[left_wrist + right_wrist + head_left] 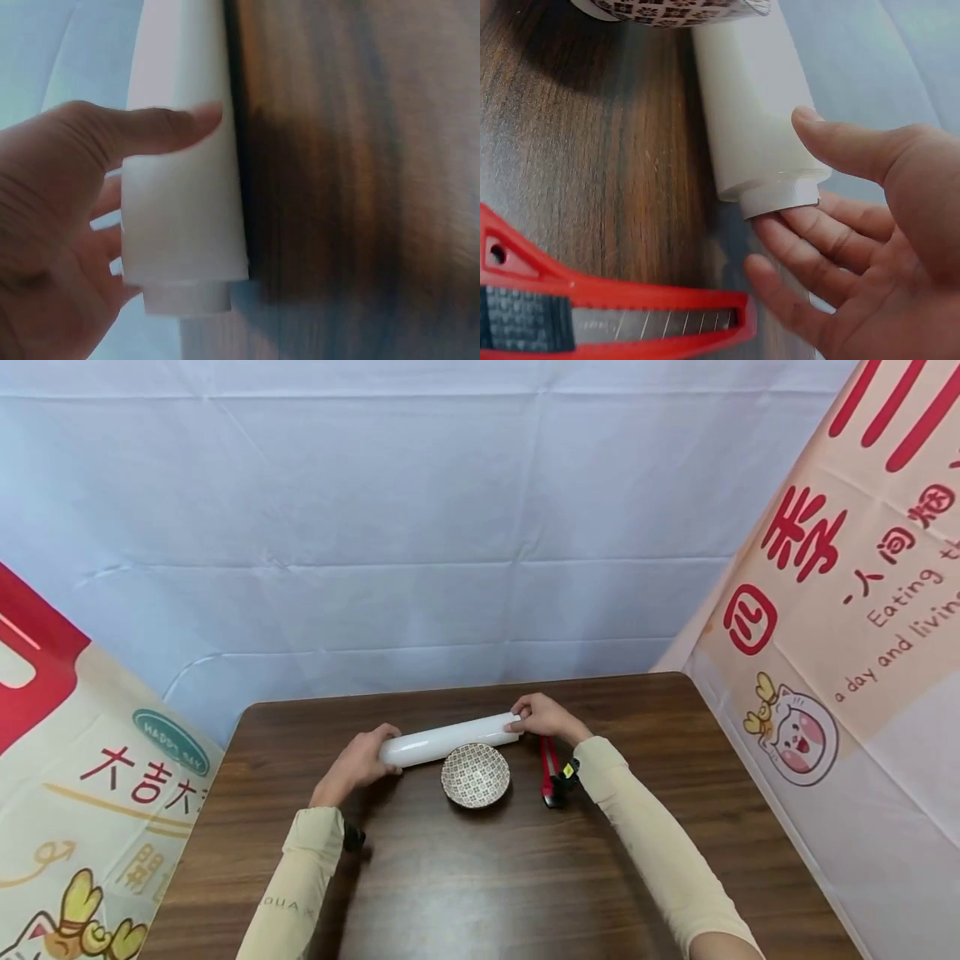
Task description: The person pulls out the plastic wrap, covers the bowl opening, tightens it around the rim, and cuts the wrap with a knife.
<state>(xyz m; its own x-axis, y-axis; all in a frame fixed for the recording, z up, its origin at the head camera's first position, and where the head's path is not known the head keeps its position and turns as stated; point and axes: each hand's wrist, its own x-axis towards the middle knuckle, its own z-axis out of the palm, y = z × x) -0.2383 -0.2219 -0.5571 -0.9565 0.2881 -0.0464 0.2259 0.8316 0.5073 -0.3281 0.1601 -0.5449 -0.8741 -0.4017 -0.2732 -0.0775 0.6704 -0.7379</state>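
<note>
Hands (365,758) (550,718) half-closed round ends of white roll (435,741), between patterned bowl (476,775) and far table edge (450,692)

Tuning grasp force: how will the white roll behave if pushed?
The white roll probably rolls easily, being cylindrical. Its glossy surface may be slippery. The core protruding at its ends suggests it stays fairly stiff.

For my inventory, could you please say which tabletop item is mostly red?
The snap-off cutter by the right hand; the film roll is white, the bowl patterned.
</note>
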